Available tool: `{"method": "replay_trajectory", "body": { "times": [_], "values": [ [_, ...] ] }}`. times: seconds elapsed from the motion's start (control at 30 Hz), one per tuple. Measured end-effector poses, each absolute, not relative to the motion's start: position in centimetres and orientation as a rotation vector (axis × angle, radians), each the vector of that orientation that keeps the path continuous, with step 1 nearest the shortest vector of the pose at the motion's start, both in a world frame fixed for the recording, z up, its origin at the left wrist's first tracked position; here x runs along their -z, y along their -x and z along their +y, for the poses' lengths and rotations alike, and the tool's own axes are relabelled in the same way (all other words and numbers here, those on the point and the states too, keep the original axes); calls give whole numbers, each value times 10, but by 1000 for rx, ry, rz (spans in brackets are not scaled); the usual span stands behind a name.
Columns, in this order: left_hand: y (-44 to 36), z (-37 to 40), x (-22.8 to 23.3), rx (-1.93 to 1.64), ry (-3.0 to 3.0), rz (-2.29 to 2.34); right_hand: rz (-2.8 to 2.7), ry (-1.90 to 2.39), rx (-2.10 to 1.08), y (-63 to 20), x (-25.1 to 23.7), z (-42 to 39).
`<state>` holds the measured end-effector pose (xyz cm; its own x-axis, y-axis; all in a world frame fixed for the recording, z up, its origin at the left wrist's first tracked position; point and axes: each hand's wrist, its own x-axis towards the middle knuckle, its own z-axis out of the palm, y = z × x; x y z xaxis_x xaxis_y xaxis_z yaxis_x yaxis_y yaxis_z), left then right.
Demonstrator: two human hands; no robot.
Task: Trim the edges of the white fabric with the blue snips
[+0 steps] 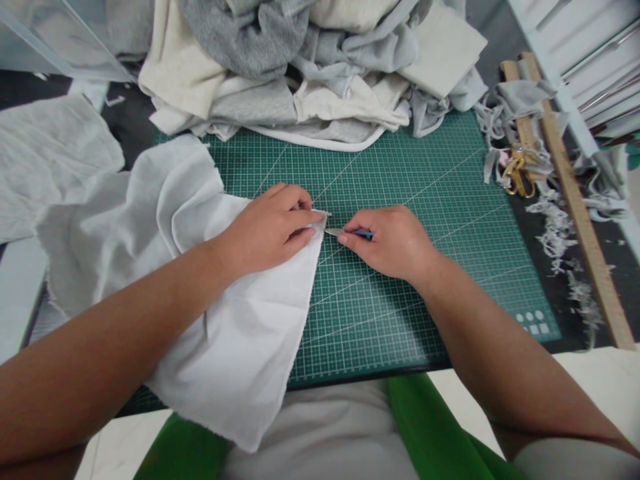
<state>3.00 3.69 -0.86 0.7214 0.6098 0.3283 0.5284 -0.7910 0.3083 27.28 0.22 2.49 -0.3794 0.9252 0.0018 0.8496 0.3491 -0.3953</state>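
Observation:
A piece of white cloth [265, 313] with frayed edges lies on the green cutting mat [380, 173], its lower end hanging over the table's front edge. My left hand [273, 223] has its fingers closed on the cloth's right-hand corner and holds it against the mat. Just to the right, my right hand [393, 240] pinches a small blue-handled cutting tool [334, 232]. Its pointed metal tip meets the cloth's edge by my left fingertips. Whether it is a knife or snips is hidden by my fingers.
A heap of grey and cream fabric [320, 73] covers the back of the mat. Another pale cloth [50, 160] lies at the left. On the right are gold-handled scissors [520, 177], a long wooden strip [580, 200] and shredded fabric scraps [555, 230].

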Motion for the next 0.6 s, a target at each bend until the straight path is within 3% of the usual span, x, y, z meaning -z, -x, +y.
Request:
{"method": "replay_trajectory", "body": {
  "times": [0.6],
  "values": [
    [-30,36,8,-610,-2715,929,-2360,1590,-539,-274,-25,2]
  ]
}}
